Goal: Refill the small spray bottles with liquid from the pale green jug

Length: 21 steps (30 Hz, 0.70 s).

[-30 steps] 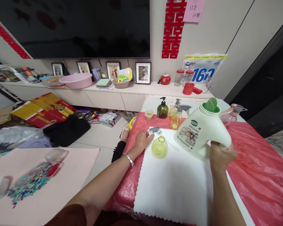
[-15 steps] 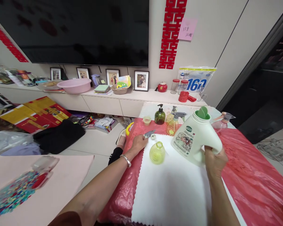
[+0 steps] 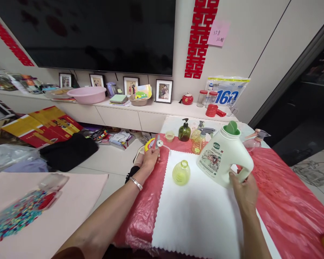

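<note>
My left hand is closed on a grey trigger spray head, raised above the red-covered left side of the table. To its right, a squat yellow-green bottle stands upright and uncapped on the white mat, some liquid in its bottom. A large pale green detergent jug stands on the mat further right, a green piece sitting in its open mouth. My right hand is around the lower end of the jug's handle; some of its fingers are hidden behind it.
Behind the mat are a dark green pump bottle, a small cup and an amber spray bottle. A pinkish spray bottle stands beyond the jug. At left, colourful small pieces lie on a pink surface.
My left hand has lifted the spray head off the mat and moved it left and away from me. My right hand has slipped slightly lower on the jug's handle.
</note>
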Tool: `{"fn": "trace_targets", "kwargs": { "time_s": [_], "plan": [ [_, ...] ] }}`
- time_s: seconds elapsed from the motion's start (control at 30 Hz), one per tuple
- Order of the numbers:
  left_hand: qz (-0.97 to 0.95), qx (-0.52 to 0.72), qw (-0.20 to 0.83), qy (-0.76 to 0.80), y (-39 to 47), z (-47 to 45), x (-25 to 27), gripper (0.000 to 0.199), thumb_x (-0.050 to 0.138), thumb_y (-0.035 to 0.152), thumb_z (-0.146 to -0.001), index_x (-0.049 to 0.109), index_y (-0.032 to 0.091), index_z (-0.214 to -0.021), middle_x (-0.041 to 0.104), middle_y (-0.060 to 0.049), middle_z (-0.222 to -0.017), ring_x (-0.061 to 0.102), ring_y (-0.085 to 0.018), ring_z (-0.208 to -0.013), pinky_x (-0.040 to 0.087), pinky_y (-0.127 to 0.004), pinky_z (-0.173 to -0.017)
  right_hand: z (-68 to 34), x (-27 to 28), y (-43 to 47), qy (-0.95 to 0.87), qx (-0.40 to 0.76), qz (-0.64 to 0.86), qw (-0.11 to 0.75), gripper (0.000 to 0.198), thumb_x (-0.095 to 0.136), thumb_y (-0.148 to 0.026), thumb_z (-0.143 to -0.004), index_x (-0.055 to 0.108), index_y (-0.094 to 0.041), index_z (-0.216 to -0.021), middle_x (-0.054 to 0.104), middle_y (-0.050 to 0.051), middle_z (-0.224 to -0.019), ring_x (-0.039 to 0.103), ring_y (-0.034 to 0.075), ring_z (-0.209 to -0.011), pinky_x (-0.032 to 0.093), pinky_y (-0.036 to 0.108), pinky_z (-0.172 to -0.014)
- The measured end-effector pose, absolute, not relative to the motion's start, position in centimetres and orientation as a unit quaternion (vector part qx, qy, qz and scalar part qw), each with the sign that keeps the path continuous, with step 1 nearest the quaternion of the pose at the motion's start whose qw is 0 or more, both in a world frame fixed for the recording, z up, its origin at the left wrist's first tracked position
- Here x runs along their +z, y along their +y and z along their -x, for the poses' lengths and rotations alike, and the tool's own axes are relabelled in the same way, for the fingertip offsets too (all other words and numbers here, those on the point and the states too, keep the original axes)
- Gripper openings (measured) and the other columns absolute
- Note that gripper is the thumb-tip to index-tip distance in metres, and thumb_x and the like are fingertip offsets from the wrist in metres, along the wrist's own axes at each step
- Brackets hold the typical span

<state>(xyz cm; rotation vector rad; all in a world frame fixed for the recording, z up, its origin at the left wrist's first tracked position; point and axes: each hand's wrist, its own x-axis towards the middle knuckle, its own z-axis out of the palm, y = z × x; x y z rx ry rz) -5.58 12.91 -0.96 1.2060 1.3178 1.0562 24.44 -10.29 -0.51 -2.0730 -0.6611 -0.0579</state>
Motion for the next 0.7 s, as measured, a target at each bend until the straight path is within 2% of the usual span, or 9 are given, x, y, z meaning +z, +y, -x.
{"fn": "trace_targets", "kwargs": {
  "time_s": [0.1,0.2,0.27,0.33,0.4,0.5,0.57,0.63,0.7],
  "plan": [
    [-0.476,0.457,0.564,0.497,11.8,6.3,1.1,0.041,0.071,0.051,-0.080,0.046,0.021,-0.068,0.051,0.007,-0.055,0.046,-0.006,-0.041,0.035,-0.020,-0.042,-23.6,-0.5,-11.7,-0.284,-0.064,0.841,0.455,0.085,0.053,-0.077,-0.065,0.066,-0.009,-0.116,0.062,0.017,-0.108,0.057,0.039,-0.102,0.044,0.051,-0.090],
    [-0.467,0.458,0.616,0.439,9.3,7.1,3.3,0.040,0.076,0.051,-0.075,0.051,0.020,-0.073,0.052,0.007,-0.058,0.048,-0.006,-0.044,0.037,-0.019,-0.043,-20.7,0.3,-13.4,-0.274,-0.146,0.825,0.472,0.094,0.052,-0.077,-0.077,0.059,-0.004,-0.136,0.055,0.021,-0.127,0.054,0.039,-0.112,0.042,0.053,-0.100],
    [-0.463,0.445,0.654,0.400,6.9,7.5,4.4,0.040,0.079,0.051,-0.074,0.054,0.020,-0.077,0.052,0.007,-0.057,0.048,-0.006,-0.044,0.037,-0.019,-0.043,-17.8,1.1,-14.3,-0.275,-0.183,0.788,0.520,0.077,0.059,-0.068,-0.088,0.061,-0.008,-0.135,0.057,0.016,-0.126,0.059,0.031,-0.103,0.045,0.047,-0.100],
    [-0.459,0.419,0.692,0.367,4.1,7.7,4.9,0.042,0.082,0.050,-0.073,0.055,0.020,-0.083,0.055,0.007,-0.060,0.049,-0.006,-0.044,0.037,-0.019,-0.043,-14.6,1.9,-14.9,-0.297,-0.099,0.732,0.605,0.058,0.069,-0.059,-0.091,0.067,-0.011,-0.124,0.062,0.013,-0.117,0.062,0.025,-0.095,0.050,0.038,-0.093],
    [-0.445,0.346,0.764,0.314,1.4,7.6,4.7,0.044,0.084,0.050,-0.073,0.055,0.019,-0.081,0.055,0.006,-0.064,0.050,-0.005,-0.046,0.038,-0.018,-0.045,-11.9,2.3,-15.0,-0.307,0.078,0.692,0.649,0.051,0.074,-0.055,-0.092,0.067,-0.015,-0.123,0.061,0.011,-0.120,0.062,0.024,-0.102,0.052,0.031,-0.089],
    [-0.454,0.237,0.830,0.222,-1.8,7.3,3.9,0.050,0.083,0.059,-0.072,0.058,0.017,-0.082,0.054,0.005,-0.066,0.049,-0.006,-0.047,0.037,-0.019,-0.042,-9.5,2.2,-14.9,-0.343,0.296,0.569,0.687,0.047,0.072,-0.051,-0.097,0.063,-0.023,-0.134,0.055,0.009,-0.134,0.057,0.025,-0.120,0.052,0.032,-0.097],
    [-0.465,0.192,0.843,0.190,-3.3,6.9,3.5,0.051,0.081,0.061,-0.073,0.062,0.015,-0.085,0.053,0.004,-0.070,0.048,-0.006,-0.049,0.038,-0.020,-0.043,-8.9,1.9,-14.8,-0.371,0.390,0.488,0.687,0.047,0.072,-0.051,-0.099,0.062,-0.027,-0.138,0.055,0.009,-0.136,0.055,0.026,-0.123,0.051,0.033,-0.101],
    [-0.475,0.159,0.846,0.184,-4.3,6.5,3.5,0.050,0.079,0.061,-0.076,0.062,0.015,-0.082,0.050,0.004,-0.069,0.047,-0.005,-0.050,0.038,-0.020,-0.044,-8.5,1.8,-14.8,-0.392,0.447,0.453,0.665,0.045,0.072,-0.050,-0.099,0.063,-0.026,-0.136,0.060,0.010,-0.126,0.061,0.025,-0.112,0.055,0.030,-0.092],
    [-0.482,0.136,0.845,0.188,-5.0,6.2,3.7,0.047,0.078,0.060,-0.078,0.061,0.016,-0.080,0.047,0.006,-0.066,0.045,-0.005,-0.049,0.037,-0.020,-0.044,-8.1,1.8,-14.8,-0.393,0.463,0.468,0.642,0.041,0.073,-0.047,-0.098,0.066,-0.022,-0.130,0.065,0.009,-0.110,0.065,0.021,-0.091,0.056,0.026,-0.077]
  ]
}}
